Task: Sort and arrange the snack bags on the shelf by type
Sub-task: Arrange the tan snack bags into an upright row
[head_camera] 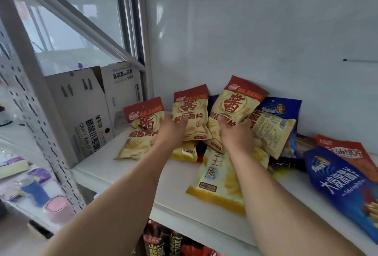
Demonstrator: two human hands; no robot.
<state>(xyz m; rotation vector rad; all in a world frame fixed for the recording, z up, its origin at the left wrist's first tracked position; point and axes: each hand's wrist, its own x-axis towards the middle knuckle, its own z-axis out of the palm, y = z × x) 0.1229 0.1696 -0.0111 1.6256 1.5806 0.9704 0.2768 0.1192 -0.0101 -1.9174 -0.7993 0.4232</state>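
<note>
Cardboard box [90, 121]: "CRAFT WHEAT"; red-topped chip bag [235, 104]: "MAJIANG".

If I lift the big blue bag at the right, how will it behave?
The big blue bag looks puffy, so probably light. Its glossy film may slip. It overhangs the shelf edge, so pushing might tip it off.

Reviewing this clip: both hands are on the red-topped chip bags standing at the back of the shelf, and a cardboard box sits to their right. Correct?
Not quite. The head view shows the cardboard box to the left of the red-topped chip bags, not the right. The left hand and right hand are on those bags at the back of the shelf, as stated.
</note>
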